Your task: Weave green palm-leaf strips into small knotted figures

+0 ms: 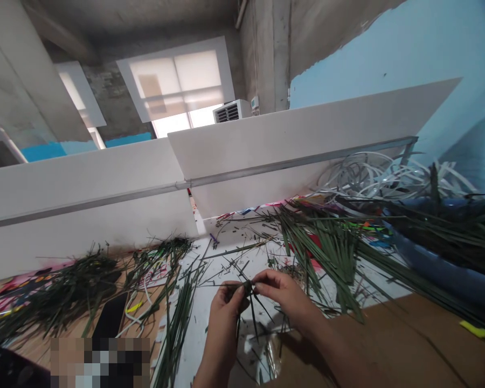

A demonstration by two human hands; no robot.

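Note:
Both hands meet low in the middle of the view over a white table. My left hand and my right hand each pinch the same small bundle of thin green leaf strips, whose loose ends hang down between them. Fingers of both hands are closed on it. A fan of long green strips lies just right of my right hand.
Heaps of dark green strips cover the left side. Coils of white tubing and a blue tub sit at the right. A brown cardboard sheet lies near the front right. White partition boards close off the back.

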